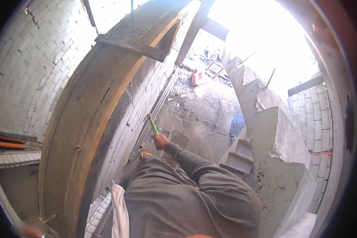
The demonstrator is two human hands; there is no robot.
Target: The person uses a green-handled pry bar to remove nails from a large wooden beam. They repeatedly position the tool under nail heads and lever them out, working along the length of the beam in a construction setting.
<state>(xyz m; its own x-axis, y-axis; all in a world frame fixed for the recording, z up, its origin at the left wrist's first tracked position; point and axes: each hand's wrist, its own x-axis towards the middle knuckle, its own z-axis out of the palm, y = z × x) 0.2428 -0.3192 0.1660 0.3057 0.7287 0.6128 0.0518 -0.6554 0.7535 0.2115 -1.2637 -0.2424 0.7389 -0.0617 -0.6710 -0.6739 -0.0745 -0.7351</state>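
My right hand [161, 142] is closed around the green handle of a slim tool [154, 127]. The tool points up and away, its dark far end close to the foot of the block wall; I cannot make out what kind of tool it is. My right arm reaches forward in a grey sleeve [194, 160]. Near the front of my shirt is a small yellow object [146, 154] beside a dark tube end. My left hand cannot be told clearly; the spot by the yellow object is small and partly hidden by my clothing.
A large timber-edged board form [73, 135] rises on my left along a block wall [135, 99]. A rough concrete stair [283, 131] with protruding bars climbs on the right. Lower steps [240, 154] and dusty ground [202, 115] lie below. A red-and-white object [197, 77] sits farther off.
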